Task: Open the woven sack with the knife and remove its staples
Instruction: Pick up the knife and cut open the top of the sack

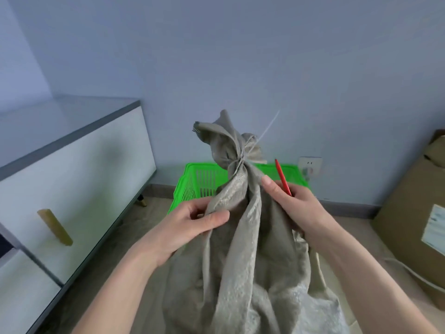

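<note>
Soft, limp grey-beige woven sack (240, 237) standing on the floor before a green plastic basket (192, 186), neck tied; left hand (192, 222) pinching cloth; right hand (291, 203) clamping a slim red-handled knife (283, 177); best gripped just below the tie.

Head-worn view, forward and down.

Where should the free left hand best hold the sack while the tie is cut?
Probably the gathered neck of the sack just below the tie, from the left: the cloth narrows there into a graspable bunch, and the right hand with the red knife occupies the other side.
</note>
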